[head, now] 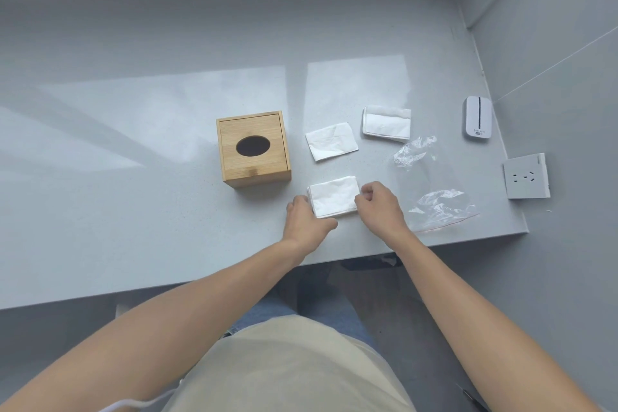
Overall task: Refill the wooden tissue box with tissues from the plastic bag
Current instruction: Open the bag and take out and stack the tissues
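The wooden tissue box stands upright on the grey counter, its lid on and its oval hole dark. To its right lie three white tissue stacks. The nearest stack lies flat between my hands. My left hand presses its left edge and front corner. My right hand pinches its right edge with curled fingers. A second folded tissue lies farther back, and a third stack beyond it to the right. The clear plastic bag lies flat and crumpled right of my right hand.
A white pocket device and a white wall socket plate sit near the counter's right edge. Grey walls close the back and right side. The counter's front edge runs just below my wrists.
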